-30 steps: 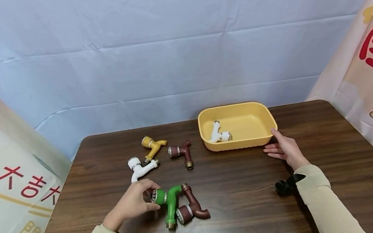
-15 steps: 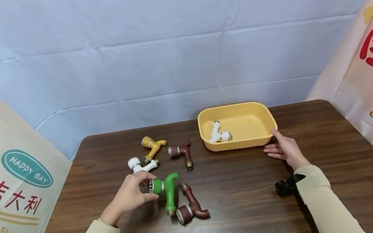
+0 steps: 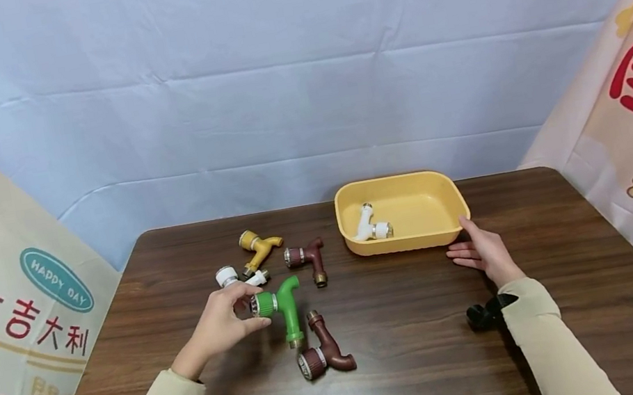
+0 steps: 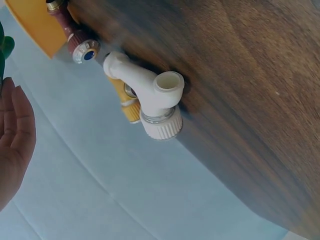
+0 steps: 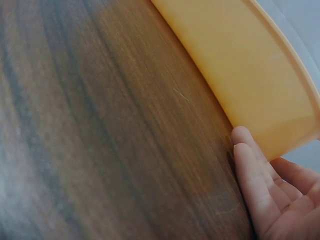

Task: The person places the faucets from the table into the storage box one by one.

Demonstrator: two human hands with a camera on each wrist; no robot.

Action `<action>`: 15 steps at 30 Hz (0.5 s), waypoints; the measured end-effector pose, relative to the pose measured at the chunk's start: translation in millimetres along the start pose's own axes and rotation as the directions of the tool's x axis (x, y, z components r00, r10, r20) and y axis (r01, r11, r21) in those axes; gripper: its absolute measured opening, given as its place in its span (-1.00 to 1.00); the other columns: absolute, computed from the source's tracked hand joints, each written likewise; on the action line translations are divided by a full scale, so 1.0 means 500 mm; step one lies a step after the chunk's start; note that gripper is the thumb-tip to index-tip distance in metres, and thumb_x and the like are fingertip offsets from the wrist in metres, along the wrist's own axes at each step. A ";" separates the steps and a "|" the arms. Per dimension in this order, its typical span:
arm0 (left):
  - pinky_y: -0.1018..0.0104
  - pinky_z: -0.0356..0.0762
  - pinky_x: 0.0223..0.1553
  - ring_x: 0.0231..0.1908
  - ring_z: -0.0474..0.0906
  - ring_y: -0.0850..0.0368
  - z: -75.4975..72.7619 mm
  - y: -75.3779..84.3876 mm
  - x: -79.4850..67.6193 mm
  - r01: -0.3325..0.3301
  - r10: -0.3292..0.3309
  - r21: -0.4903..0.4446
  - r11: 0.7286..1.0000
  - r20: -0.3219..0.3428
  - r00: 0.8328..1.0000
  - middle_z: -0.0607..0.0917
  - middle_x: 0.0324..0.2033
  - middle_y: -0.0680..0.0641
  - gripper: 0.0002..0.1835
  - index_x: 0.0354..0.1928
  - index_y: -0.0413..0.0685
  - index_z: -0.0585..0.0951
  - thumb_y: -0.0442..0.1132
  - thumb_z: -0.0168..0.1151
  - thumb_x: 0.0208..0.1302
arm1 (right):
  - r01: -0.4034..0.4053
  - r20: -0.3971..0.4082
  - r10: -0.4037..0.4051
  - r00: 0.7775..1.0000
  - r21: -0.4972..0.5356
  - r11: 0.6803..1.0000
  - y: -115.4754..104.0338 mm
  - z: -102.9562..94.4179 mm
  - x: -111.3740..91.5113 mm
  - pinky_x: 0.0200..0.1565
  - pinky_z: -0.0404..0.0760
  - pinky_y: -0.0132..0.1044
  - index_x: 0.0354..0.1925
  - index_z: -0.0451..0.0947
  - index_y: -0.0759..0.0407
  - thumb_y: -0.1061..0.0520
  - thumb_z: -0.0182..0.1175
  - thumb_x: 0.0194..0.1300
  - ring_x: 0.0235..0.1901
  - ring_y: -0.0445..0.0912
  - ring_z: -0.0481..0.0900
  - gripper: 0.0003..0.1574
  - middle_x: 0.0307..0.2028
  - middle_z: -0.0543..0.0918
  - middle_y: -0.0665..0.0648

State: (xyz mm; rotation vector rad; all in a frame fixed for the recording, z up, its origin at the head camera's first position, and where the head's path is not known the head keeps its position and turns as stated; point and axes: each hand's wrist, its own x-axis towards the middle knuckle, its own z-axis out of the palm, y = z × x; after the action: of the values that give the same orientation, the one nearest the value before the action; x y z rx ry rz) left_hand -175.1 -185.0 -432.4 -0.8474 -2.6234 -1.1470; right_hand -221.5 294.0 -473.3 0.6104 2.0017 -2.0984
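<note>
My left hand [image 3: 220, 322] pinches a green faucet [image 3: 287, 305] by its ribbed knob, holding it above the table with its brass threaded end pointing down. In the left wrist view only an edge of the green faucet [image 4: 6, 47] shows beside the fingers. A white faucet [image 4: 145, 85] lies just beyond that hand. Nearer me is a dark red faucet [image 3: 327, 351], below the green one. My right hand [image 3: 488, 255] rests at the front right corner of a yellow plastic bin [image 3: 407, 243], its fingers [image 5: 252, 175] straight and touching the bin's wall.
A yellow faucet [image 3: 262, 248] and another dark red faucet [image 3: 310, 261] lie towards the back of the wooden table [image 3: 422, 362]. Inside the bin lies a white faucet [image 3: 371, 226]. A pale cloth [image 3: 285, 90] hangs behind the table's back edge.
My left hand has lifted the green faucet from beside the near dark red one and moved it away from me, now partly covering the white faucet. My right hand and the bin stay put.
</note>
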 end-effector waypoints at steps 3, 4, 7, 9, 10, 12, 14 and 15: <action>0.32 0.50 -0.44 -0.44 0.50 0.16 0.002 0.001 0.003 -0.023 0.024 0.021 1.000 -0.037 0.999 0.62 -0.39 0.03 -0.55 -0.24 -0.17 0.63 -0.33 0.56 -0.31 | 0.003 -0.003 -0.003 1.000 -0.002 1.000 0.000 0.001 0.000 -0.31 0.61 -0.32 0.41 -0.12 0.27 -0.35 -0.03 0.25 -0.45 -0.17 0.67 0.07 -0.49 0.63 0.02; 0.32 0.51 -0.43 -0.44 0.50 0.19 0.002 0.001 0.004 -0.031 0.033 0.027 0.999 -0.048 0.998 0.63 -0.37 0.02 -0.55 -0.24 -0.18 0.63 -0.33 0.56 -0.31 | 0.004 -0.003 -0.004 1.000 -0.003 1.000 -0.001 0.001 0.000 -0.31 0.61 -0.32 0.41 -0.12 0.27 -0.35 -0.03 0.25 -0.45 -0.17 0.67 0.06 -0.49 0.63 0.02; 0.33 0.51 -0.42 -0.43 0.48 0.23 0.002 0.003 0.007 -0.041 0.045 0.042 0.998 -0.079 0.996 0.64 -0.35 0.02 -0.54 -0.23 -0.17 0.63 -0.33 0.56 -0.31 | 0.010 -0.003 -0.010 1.000 -0.007 1.000 -0.001 0.002 0.000 -0.31 0.61 -0.32 0.40 -0.11 0.29 -0.34 -0.04 0.26 -0.46 -0.17 0.67 0.05 -0.50 0.63 0.02; 0.28 0.52 -0.42 -0.43 0.48 0.23 0.003 0.004 0.009 -0.047 0.051 0.049 0.998 -0.097 0.994 0.64 -0.36 0.03 -0.54 -0.23 -0.17 0.63 -0.32 0.56 -0.31 | 0.010 -0.004 -0.010 1.000 -0.006 1.000 -0.001 0.002 0.000 -0.31 0.61 -0.32 0.40 -0.11 0.29 -0.33 -0.04 0.27 -0.46 -0.17 0.67 0.05 -0.50 0.63 0.02; 0.26 0.52 -0.42 -0.44 0.48 0.23 0.003 0.005 0.010 -0.049 0.054 0.053 0.997 -0.105 0.993 0.63 -0.37 0.04 -0.54 -0.23 -0.16 0.63 -0.32 0.56 -0.31 | 0.009 -0.005 -0.009 1.000 -0.006 1.000 -0.001 0.002 0.000 -0.31 0.61 -0.32 0.40 -0.11 0.29 -0.33 -0.04 0.27 -0.46 -0.17 0.67 0.05 -0.51 0.63 0.02; 0.22 0.52 -0.42 -0.44 0.48 0.22 0.003 0.006 0.013 -0.054 0.062 0.067 0.996 -0.119 0.991 0.63 -0.38 0.05 -0.54 -0.23 -0.16 0.63 -0.30 0.56 -0.31 | 0.007 -0.007 -0.007 1.000 -0.002 1.000 -0.001 0.002 0.000 -0.32 0.61 -0.32 0.40 -0.12 0.28 -0.33 -0.04 0.27 -0.46 -0.17 0.67 0.05 -0.51 0.63 0.01; 0.23 0.51 -0.42 -0.43 0.49 0.22 0.004 0.007 0.017 -0.055 0.064 0.076 0.996 -0.124 0.990 0.64 -0.38 0.06 -0.54 -0.23 -0.15 0.63 -0.28 0.56 -0.30 | 0.003 -0.007 -0.003 1.000 0.002 1.000 0.000 0.002 0.000 -0.32 0.61 -0.32 0.41 -0.14 0.27 -0.33 -0.04 0.26 -0.46 -0.17 0.67 0.06 -0.51 0.63 0.01; 0.23 0.51 -0.42 -0.42 0.49 0.22 0.004 0.009 0.019 -0.054 0.063 0.078 0.995 -0.124 0.990 0.64 -0.37 0.06 -0.54 -0.22 -0.15 0.63 -0.27 0.56 -0.29 | 0.001 -0.007 -0.001 1.000 0.005 1.000 0.000 0.002 0.000 -0.32 0.61 -0.33 0.41 -0.14 0.27 -0.34 -0.04 0.26 -0.46 -0.17 0.67 0.06 -0.51 0.63 0.01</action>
State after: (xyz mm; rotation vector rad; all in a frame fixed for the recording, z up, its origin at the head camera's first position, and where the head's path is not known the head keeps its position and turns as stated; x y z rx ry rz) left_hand -180.2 -177.2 -427.8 -0.8043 -2.5049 -1.0452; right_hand -221.6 293.2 -473.2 0.6185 2.0018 -2.1049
